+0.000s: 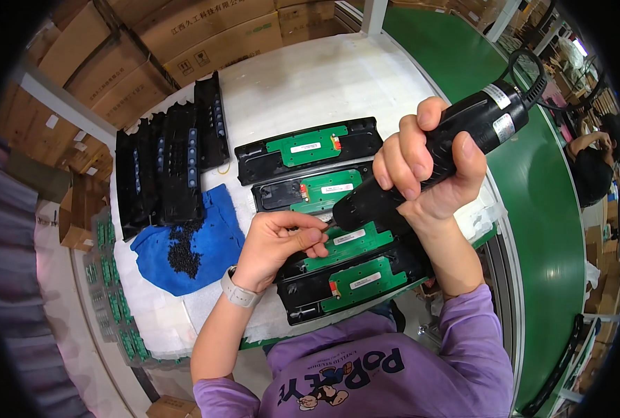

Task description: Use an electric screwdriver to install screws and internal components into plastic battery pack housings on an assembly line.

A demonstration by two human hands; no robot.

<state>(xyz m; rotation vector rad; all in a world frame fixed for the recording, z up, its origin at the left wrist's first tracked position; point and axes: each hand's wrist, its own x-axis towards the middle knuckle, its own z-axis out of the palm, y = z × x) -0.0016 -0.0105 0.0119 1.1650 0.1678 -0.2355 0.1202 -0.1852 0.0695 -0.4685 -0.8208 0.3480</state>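
My right hand (435,160) is wrapped around a black electric screwdriver (474,115), held at a slant with its nose pointing down and left. My left hand (282,244) is pinched close beside the screwdriver's nose; whatever is between thumb and fingertips is too small to make out. Under both hands lies a black panel with a green circuit board (348,240), partly covered by the left fingers and the tool. More such panels lie in a row: a far panel (254,164), a middle panel (272,198) and a near panel (303,296).
Left of the panels, a blue cloth (150,247) bears a heap of small black screws (184,254). Behind it lie several black strips with blue buttons (171,153). Cardboard boxes (216,35) stand beyond the white tabletop (289,76). A green conveyor belt (547,279) runs along the right.
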